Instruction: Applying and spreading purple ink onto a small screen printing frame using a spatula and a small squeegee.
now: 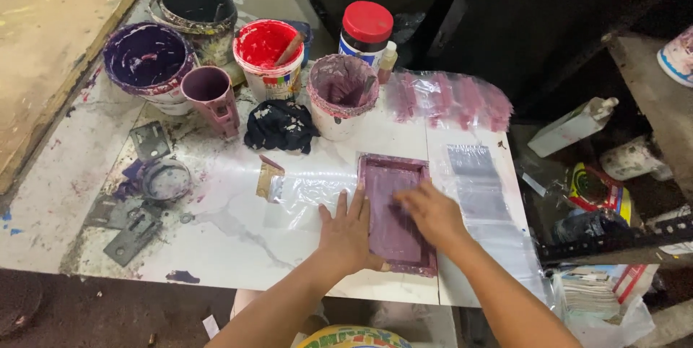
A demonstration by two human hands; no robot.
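Both bare forearms reach up from the lower edge of the view and draw close together at the hands. The left hand (349, 232) lies palm down, wrist straight, its fingers (359, 196) stretched forward and held close together, the thumb (325, 212) spread out to the left. The right hand (431, 212) angles inward from the right, also palm down, its fingers pointing left toward the other hand and blurred. The two hands sit just beside each other.
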